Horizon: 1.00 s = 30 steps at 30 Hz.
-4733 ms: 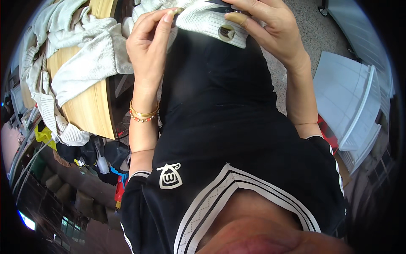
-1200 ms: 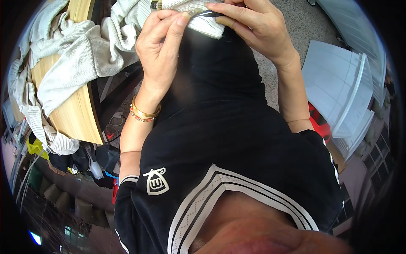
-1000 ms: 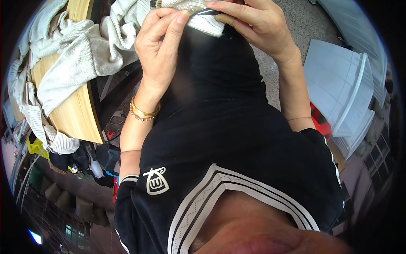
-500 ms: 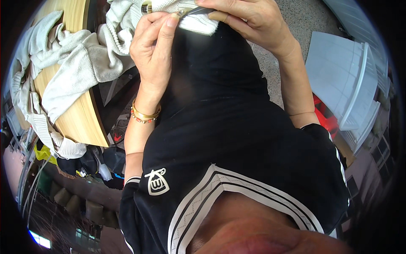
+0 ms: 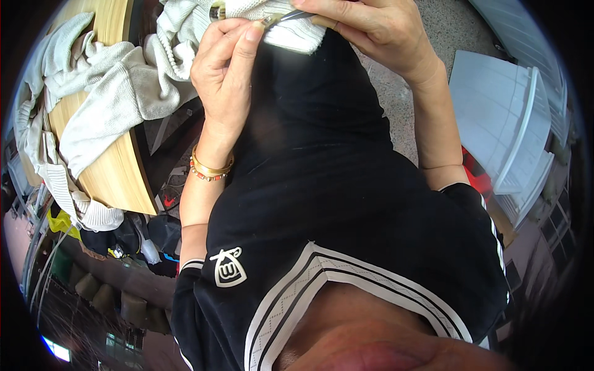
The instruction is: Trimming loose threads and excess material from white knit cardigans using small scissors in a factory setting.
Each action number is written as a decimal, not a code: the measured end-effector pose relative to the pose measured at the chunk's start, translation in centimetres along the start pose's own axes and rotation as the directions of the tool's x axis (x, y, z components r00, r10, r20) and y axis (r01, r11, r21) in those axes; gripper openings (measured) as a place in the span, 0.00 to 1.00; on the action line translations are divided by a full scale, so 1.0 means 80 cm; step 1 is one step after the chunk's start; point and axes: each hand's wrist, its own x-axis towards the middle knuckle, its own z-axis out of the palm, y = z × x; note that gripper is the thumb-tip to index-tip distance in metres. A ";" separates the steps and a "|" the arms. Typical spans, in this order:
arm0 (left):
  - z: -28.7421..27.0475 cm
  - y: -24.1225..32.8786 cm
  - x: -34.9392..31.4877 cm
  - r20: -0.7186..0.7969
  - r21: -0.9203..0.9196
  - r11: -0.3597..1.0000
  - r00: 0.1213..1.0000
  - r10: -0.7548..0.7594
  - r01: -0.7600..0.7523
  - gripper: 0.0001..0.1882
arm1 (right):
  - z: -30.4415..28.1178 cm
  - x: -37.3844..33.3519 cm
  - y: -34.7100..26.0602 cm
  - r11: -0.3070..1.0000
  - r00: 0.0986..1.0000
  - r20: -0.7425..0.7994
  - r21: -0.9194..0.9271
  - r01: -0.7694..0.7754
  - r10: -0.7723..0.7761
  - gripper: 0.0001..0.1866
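Head view: left hand [image 5: 226,74] fingers pinch the cream knitted garment [image 5: 291,34]; right hand [image 5: 377,37] grips a thin metal tool [image 5: 286,17] lying crosswise, tip toward the left fingers.

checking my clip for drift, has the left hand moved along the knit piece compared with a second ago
Cannot tell. The left hand pinches the white knit at the same spot; the whole view shifted, wooden table included.

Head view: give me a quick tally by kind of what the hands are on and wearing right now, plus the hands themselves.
Hands: 2, left hand and right hand
Cream knitted garment pinched between both hands: 1
Thin metal tool in the right hand: 1
Bracelets on the left wrist: 2, one gold, one beaded
Total: 6
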 end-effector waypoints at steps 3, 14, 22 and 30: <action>0.002 0.000 0.003 0.002 -0.014 1.000 1.000 0.007 -0.007 0.07 | -0.029 0.032 -0.029 0.965 0.912 0.324 -0.160 -0.210 0.252 0.12; 0.000 -0.002 0.003 0.007 -0.018 1.000 1.000 0.006 -0.006 0.07 | 0.014 -0.004 0.023 0.994 0.994 0.015 0.004 0.112 -0.112 0.13; -0.002 -0.002 0.004 0.018 -0.037 0.999 1.000 0.011 -0.010 0.07 | -0.024 0.033 -0.017 0.979 0.912 0.356 -0.051 -0.198 0.203 0.15; -0.003 -0.002 0.004 0.016 -0.013 1.000 1.000 0.005 -0.005 0.07 | 0.013 -0.002 0.020 0.997 0.996 0.056 0.035 0.065 -0.067 0.14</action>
